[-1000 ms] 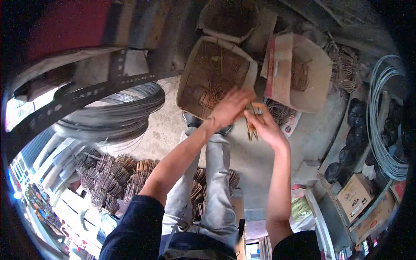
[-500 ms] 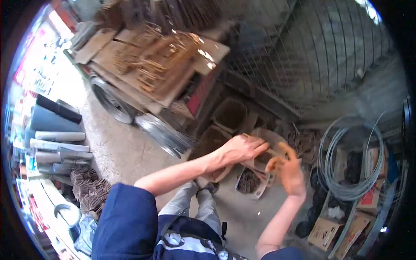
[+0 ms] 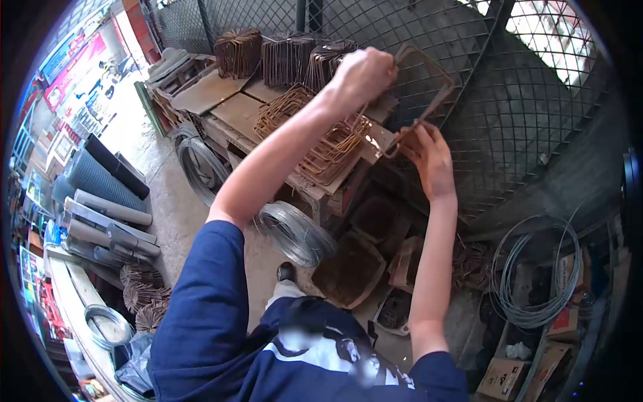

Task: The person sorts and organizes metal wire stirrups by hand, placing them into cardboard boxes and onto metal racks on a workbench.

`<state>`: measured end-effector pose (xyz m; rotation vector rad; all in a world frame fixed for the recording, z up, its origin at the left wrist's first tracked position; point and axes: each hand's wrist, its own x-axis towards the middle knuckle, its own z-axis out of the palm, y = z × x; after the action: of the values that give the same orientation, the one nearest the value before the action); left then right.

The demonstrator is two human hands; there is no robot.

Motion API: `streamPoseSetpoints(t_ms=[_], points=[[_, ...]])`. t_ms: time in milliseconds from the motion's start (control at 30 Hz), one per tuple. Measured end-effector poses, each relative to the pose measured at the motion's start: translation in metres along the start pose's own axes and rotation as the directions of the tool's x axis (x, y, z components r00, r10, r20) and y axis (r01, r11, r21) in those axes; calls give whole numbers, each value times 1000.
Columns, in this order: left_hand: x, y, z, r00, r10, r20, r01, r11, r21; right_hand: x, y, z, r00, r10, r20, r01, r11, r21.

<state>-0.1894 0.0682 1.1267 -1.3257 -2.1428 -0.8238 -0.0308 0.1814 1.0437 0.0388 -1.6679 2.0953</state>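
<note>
A rust-brown rectangular rebar stirrup (image 3: 439, 97) is held up in front of the wire mesh. Closed around its far left side is my left hand (image 3: 365, 75), raised high with the wrist bent. My right hand (image 3: 427, 157) pinches the stirrup's lower side near a corner, fingers curled around the bar. Beneath my left forearm, a loose pile of similar stirrups (image 3: 335, 155) lies on the wooden workbench (image 3: 231, 114). Bundled stirrups (image 3: 238, 55) stand in upright stacks along the bench's back edge.
Coils of wire (image 3: 295, 234) lean against the bench's front. A larger wire coil (image 3: 536, 281) rests over boxes at the right. Rolls of mesh (image 3: 100, 174) lie on the left. Below me is a brown open container (image 3: 348, 271). Wire mesh fencing (image 3: 509, 134) rises behind the bench.
Both hands have risen from low over the floor containers to above the bench's right end, with the stirrup now clearly between them. The view has shifted, bringing more of the bench into sight.
</note>
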Motion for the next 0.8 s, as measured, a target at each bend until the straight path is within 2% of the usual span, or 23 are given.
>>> streamPoseSetpoints(t_ms=[133, 200, 267, 367, 400, 500, 533, 600, 633, 667, 733, 800], points=[[2, -75, -22, 999, -43, -24, 43, 999, -2, 54, 25, 49, 998, -14, -60, 9, 996, -88], [4, -116, -28, 996, -70, 54, 66, 995, 68, 79, 47, 71, 990, 58, -130, -61, 998, -18], [3, -157, -28, 979, -142, 147, 125, 985, 120, 104, 77, 89, 987, 45, -152, -50, 998, -28], [-4, -215, -16, 956, -192, 224, 157, 974, 162, 131, 117, 118, 954, 192, -230, -200, 980, -13], [-4, -235, -12, 938, -197, 286, 163, 977, 136, 140, 131, 126, 939, 203, -278, -238, 966, -100], [-3, -266, -3, 897, -283, 340, 231, 955, 184, 168, 180, 142, 926, 185, -330, -227, 969, -96], [-2, -277, 2, 898, -279, 339, 230, 957, 176, 175, 186, 152, 911, 154, -383, -250, 944, -214], [-2, -297, 11, 855, -339, 392, 289, 940, 183, 184, 195, 167, 900, 215, -378, -318, 919, -234], [-4, -314, 26, 846, -329, 420, 273, 943, 189, 195, 222, 162, 894, 134, -427, -316, 865, -390], [-9, -321, 33, 846, -320, 426, 266, 946, 183, 189, 210, 182, 874, 119, -471, -395, 740, -545], [-19, -327, 46, 723, -372, 582, 225, 923, 311, 193, 244, 174, 894, 251, -370, -441, 634, -635], [-30, -330, 53, 677, -359, 643, 263, 933, 245, 185, 236, 189, 904, 251, -345, -427, 525, -736]])
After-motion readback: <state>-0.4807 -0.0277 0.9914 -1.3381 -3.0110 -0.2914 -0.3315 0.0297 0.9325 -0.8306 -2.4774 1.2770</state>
